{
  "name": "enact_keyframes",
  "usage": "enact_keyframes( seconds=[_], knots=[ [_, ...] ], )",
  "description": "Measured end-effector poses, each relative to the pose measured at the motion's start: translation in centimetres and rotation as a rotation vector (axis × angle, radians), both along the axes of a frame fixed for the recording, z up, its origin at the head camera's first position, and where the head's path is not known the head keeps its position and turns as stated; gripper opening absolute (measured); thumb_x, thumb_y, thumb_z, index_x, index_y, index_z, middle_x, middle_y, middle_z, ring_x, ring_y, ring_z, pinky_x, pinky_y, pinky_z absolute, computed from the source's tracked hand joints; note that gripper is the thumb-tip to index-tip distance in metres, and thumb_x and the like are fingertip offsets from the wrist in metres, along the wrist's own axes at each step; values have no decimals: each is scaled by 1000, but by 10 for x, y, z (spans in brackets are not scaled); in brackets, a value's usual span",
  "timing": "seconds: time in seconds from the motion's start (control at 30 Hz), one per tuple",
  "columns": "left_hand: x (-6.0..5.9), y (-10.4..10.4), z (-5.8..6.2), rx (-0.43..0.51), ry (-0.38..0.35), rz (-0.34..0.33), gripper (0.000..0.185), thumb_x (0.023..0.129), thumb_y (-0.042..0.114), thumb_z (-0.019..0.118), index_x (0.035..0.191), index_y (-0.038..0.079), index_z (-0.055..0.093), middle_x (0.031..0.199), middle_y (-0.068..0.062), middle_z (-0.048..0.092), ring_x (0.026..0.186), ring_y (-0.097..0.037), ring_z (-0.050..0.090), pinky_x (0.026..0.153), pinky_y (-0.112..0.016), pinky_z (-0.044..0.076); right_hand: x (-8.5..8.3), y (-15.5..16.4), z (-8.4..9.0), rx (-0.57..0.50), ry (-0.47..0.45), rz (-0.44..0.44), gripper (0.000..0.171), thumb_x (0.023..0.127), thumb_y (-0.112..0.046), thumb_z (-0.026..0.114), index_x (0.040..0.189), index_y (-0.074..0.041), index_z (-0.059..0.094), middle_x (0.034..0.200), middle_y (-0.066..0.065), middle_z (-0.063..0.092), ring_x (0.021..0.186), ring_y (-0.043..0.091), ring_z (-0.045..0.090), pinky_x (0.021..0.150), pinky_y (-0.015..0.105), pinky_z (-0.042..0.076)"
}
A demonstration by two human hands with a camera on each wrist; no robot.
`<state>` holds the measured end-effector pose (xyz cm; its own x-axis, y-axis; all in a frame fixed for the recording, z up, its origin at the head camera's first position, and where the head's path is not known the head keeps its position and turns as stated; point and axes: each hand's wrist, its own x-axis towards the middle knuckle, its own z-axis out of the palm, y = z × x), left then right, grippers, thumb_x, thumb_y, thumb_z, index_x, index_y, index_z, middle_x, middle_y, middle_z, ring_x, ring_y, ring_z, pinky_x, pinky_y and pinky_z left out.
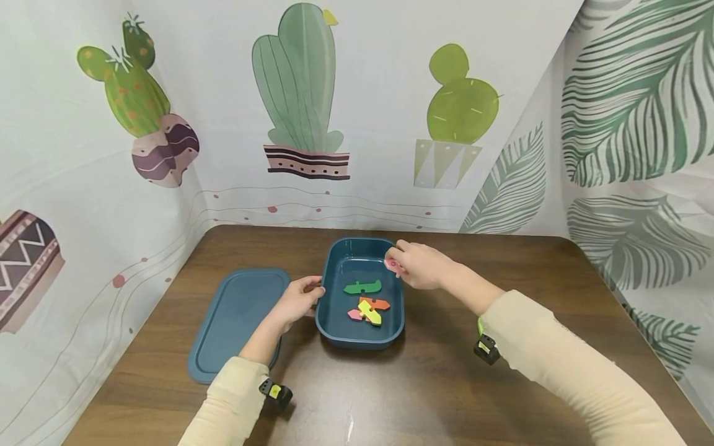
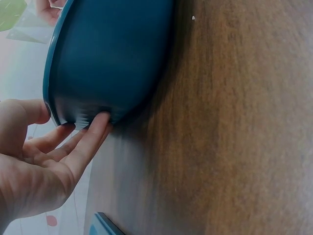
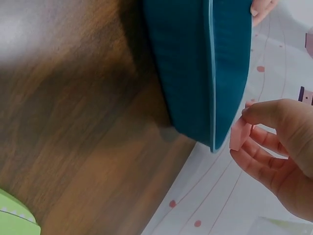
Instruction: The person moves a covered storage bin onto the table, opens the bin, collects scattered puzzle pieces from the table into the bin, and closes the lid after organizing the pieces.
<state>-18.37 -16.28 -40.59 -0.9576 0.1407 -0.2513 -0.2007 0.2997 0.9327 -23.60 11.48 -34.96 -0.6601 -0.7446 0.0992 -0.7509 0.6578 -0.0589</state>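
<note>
A deep blue rectangular box [image 1: 361, 339] stands uncovered on the table. My left hand [image 1: 298, 301] holds its left side, thumb at the rim and fingers against the outer wall, as the left wrist view shows. Over the box's far right corner, my right hand [image 1: 426, 266] pinches a small flat pink piece [image 3: 239, 133] between thumb and fingers. Inside the box lie a green piece [image 1: 362, 288], an orange piece [image 1: 380, 304], a yellow piece [image 1: 369, 313] and another pink piece [image 1: 354, 314]. The yellow one overlaps the orange and pink ones.
A flat blue lid [image 1: 237, 325] lies on the wooden table [image 1: 446, 384] left of the box, partly behind my left forearm. Cloth printed with cacti and leaves [image 1: 379, 111] hangs behind the table's far edge and along its sides.
</note>
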Motion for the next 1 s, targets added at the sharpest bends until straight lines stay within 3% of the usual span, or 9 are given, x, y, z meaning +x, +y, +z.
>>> enact_keyframes(
  seconds=[0.47,0.7,1.0],
  knots=[
    [0,0,1,-14,4,2,43,94,10,47,134,-5,41,123,-26,52,99,-34,60,71,-39,56,5,-21,-2,13,-42,41,32,79,-8,67,110,-9,57,88,4,52,70,14,50,64,24,47],
    [-16,-7,-28,3,2,14,42,94,13,50,133,0,44,122,-22,55,95,-30,62,69,-39,56,7,-31,-5,12,-55,76,34,80,-11,67,112,-9,57,91,5,53,74,15,50,66,25,48],
    [-15,-6,-32,20,22,36,40,92,12,51,131,2,47,117,-18,58,87,-23,63,67,-38,56,10,-38,-6,20,-83,98,34,80,-12,67,113,-10,57,92,4,53,75,14,49,67,22,48]
  ],
)
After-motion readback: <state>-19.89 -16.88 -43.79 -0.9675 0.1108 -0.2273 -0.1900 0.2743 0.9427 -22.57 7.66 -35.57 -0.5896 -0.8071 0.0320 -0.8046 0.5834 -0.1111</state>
